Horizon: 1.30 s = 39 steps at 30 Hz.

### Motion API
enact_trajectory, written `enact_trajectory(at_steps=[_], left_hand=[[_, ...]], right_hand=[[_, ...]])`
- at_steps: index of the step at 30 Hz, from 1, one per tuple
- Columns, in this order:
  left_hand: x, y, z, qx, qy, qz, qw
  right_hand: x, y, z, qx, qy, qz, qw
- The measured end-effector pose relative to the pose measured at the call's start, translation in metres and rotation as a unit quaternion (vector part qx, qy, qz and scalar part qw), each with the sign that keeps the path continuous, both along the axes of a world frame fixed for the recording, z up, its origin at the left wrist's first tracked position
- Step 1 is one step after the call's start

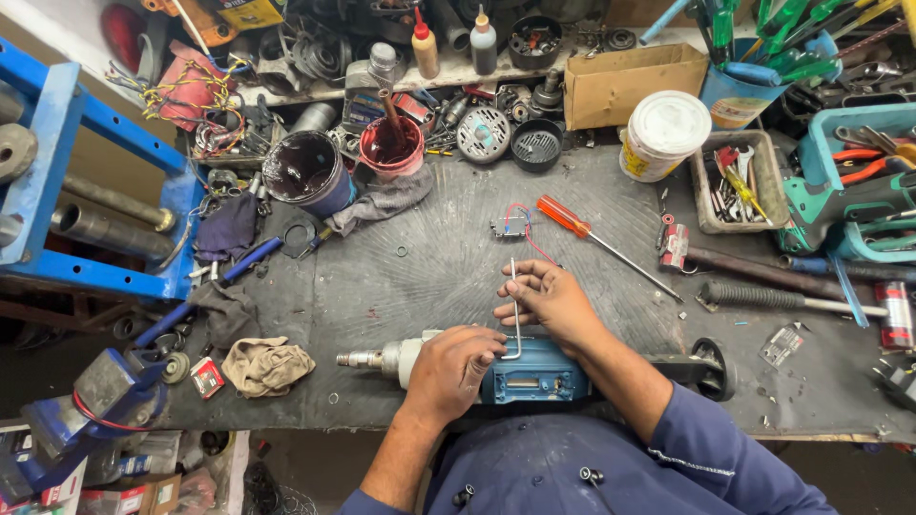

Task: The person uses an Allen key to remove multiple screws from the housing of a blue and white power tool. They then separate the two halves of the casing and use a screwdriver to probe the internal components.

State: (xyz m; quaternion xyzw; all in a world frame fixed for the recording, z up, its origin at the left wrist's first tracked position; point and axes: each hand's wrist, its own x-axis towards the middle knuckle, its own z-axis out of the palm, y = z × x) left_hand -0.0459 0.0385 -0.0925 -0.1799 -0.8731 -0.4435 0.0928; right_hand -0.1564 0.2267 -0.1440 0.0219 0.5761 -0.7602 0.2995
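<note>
A blue and grey power drill [525, 377] lies on its side near the front edge of the workbench, its metal chuck end [367, 359] pointing left. My left hand [455, 367] presses down on the drill's grey front housing. My right hand [547, 298] grips a long L-shaped metal hex key [515, 310] that stands upright with its short end in the top of the drill body.
An orange-handled screwdriver [572, 221] and a small switch part with red and blue wires [510, 225] lie just beyond my hands. Rags [267, 366], a dark bucket [305, 172], a red cup [391, 148], a white tub [663, 133], a tool tray [739, 186], a blue vise [95, 391].
</note>
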Motion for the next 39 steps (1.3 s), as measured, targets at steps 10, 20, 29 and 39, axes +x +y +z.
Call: enact_trajectory(at_steps=[10, 20, 29, 39], left_hand=[[0.001, 0.001, 0.001, -0.01, -0.008, 0.004, 1.0], [0.002, 0.002, 0.001, -0.01, -0.004, 0.012, 1.0], [0.012, 0.001, 0.03, -0.265, 0.012, -0.014, 0.964], [-0.001, -0.013, 0.016, -0.37, 0.0, -0.088, 0.925]], right_hand=[[0.0, -0.001, 0.001, -0.008, 0.001, -0.015, 1.0], [0.005, -0.002, 0.008, -0.01, 0.018, -0.02, 1.0], [0.0, -0.004, 0.007, 0.013, 0.001, -0.002, 1.0], [0.016, -0.03, 0.017, -0.1, -0.111, -0.146, 0.978]])
